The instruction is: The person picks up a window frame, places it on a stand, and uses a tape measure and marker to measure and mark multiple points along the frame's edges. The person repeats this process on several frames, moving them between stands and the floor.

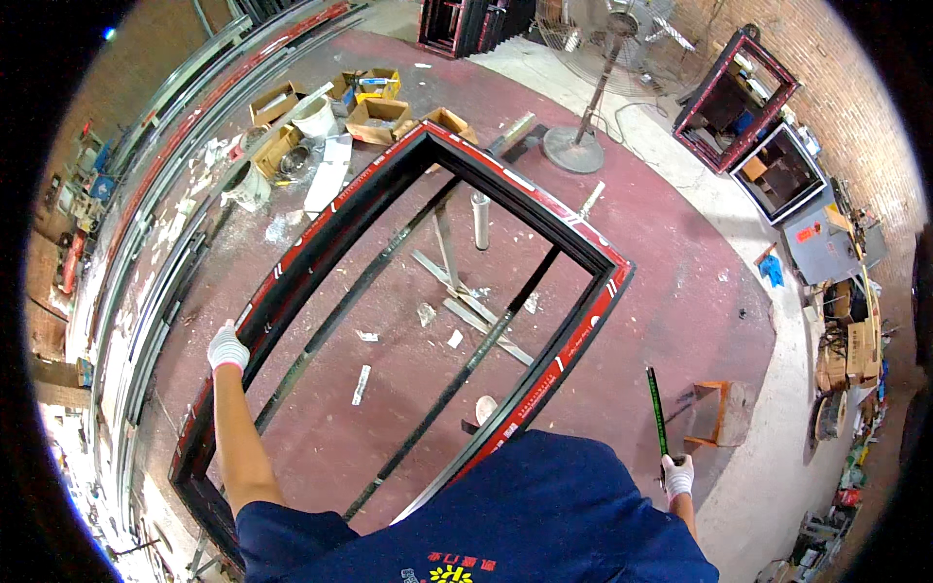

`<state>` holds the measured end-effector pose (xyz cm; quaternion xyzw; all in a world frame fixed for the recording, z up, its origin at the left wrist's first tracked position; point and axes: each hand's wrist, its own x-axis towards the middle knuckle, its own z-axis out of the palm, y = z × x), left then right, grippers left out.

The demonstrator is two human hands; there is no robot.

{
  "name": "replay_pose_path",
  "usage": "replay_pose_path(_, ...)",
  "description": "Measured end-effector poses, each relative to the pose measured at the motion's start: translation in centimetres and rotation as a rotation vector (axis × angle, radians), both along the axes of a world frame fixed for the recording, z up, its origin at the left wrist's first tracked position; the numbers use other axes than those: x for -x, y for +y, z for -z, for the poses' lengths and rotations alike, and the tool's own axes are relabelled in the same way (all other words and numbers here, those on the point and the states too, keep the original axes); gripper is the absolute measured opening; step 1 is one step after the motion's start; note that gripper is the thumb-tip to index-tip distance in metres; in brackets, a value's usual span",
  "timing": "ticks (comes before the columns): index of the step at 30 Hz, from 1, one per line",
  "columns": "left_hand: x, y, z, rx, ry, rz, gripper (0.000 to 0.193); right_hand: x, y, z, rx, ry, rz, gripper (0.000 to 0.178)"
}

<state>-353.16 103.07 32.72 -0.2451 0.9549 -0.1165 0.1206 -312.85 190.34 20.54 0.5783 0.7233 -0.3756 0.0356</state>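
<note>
A large rectangular window frame (321,228), black with red film on its outer faces, lies slanted in front of me. Two dark bars (457,381) run under its opening. My left hand (227,348), in a white knit glove, has its fingers closed over the frame's left edge. Out to the right, apart from the frame, my right hand (677,476) is gloved too and closed round the lower end of a thin straight black strip with green markings (658,413). The strip points away from me. Part of the frame's near side is hidden behind my dark blue shirt.
A pedestal fan (573,150) stands beyond the frame. Cardboard boxes (379,121) and buckets (246,185) sit at the far left, beside long stacked profiles (155,282). An orange-edged stool (722,413) is near my right hand. Finished frames (736,102) lean at the right wall.
</note>
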Motion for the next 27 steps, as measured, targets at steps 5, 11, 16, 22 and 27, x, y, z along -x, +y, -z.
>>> replay_pose_path(5,-0.6,-2.0,1.1,-0.041,-0.024,0.042,0.047,1.0,0.1,-1.5,-0.011,0.040,-0.005,0.030)
replay_pose_path(11,-1.4,-3.6,3.0,-0.060,0.056,-0.040,0.053,-0.7,-0.7,-0.7,0.019,0.004,0.118,0.035)
replay_pose_path(16,-4.4,3.1,3.6,0.198,0.338,0.190,0.076,-2.4,-0.8,1.0,0.140,0.036,0.121,0.038)
replay_pose_path(22,-12.3,24.8,1.0,-0.472,0.630,0.713,0.062,-2.6,1.5,2.4,0.276,0.032,0.015,0.043)
replay_pose_path(27,-18.4,46.2,-4.0,-0.917,0.658,0.929,0.047,-1.3,5.9,3.1,0.459,0.187,-0.032,0.053)
